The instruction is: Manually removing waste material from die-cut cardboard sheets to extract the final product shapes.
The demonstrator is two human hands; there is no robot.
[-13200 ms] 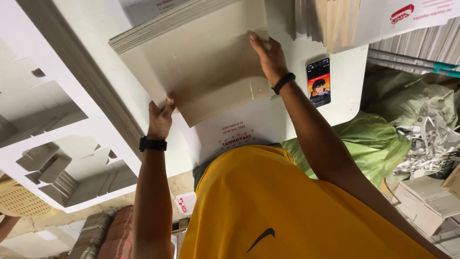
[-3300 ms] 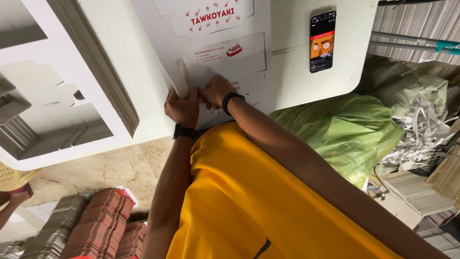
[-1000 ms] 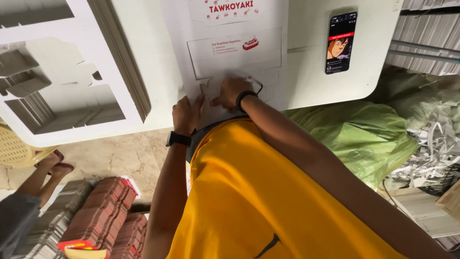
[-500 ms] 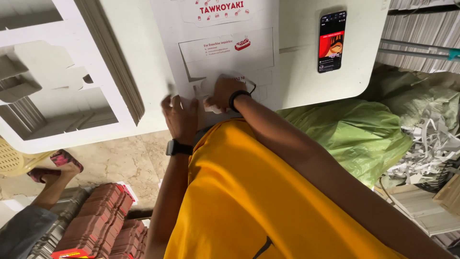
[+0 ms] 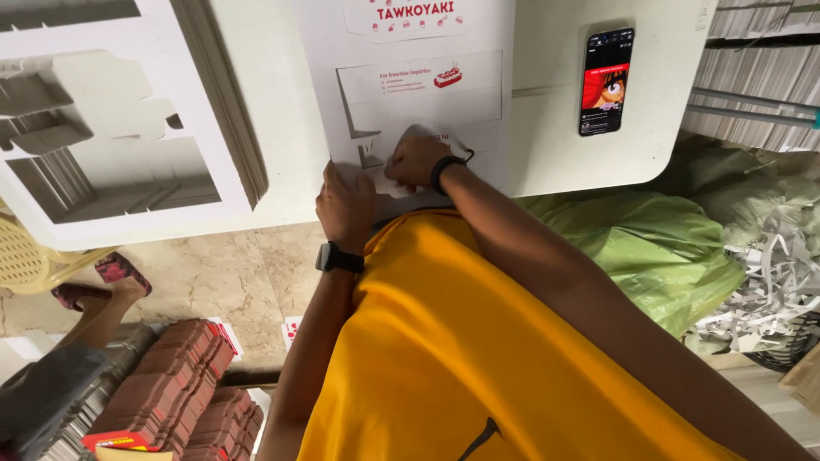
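Your left hand (image 5: 343, 205) lies spread, palm down, on the near edge of the white carton blank (image 5: 410, 94), pinning it to the bench (image 5: 589, 162) so the sheet does not slide. Your right hand (image 5: 416, 159) is curled over a small flap (image 5: 444, 141) at that same near edge, fingers closed on it as if pressing it along a fold. The blank lies flat at the middle of the bench, its printed face up, reaching from your hands to the far edge.

A phone (image 5: 606, 81) lies face up to the right, well apart from the blank. To the left sits a tall stack of die-cut sheets (image 5: 128, 128), just beside the blank. Below the bench lie a green sack (image 5: 649, 248), paper offcuts (image 5: 769, 282), brown bundles (image 5: 179, 384) and another person's sandalled foot (image 5: 107, 286).
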